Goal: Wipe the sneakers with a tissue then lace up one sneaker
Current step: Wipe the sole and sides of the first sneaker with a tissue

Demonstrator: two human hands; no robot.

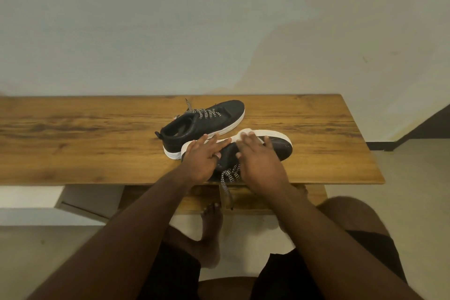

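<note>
The left hand (pixel 201 156) rests spread on the near sneaker (pixel 280 147) (tipped on its side); the right hand (pixel 258 158) presses a tissue (pixel 244 133) flat against its sole.

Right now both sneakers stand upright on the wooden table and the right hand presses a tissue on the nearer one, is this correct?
Not quite. In the head view only the far sneaker stands upright; the nearer sneaker lies tipped on its side. The right hand does press a tissue on it, on the wooden table.

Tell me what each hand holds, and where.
Left hand steadies the near sneaker at its heel end; right hand presses a tissue against its white sole edge.
</note>
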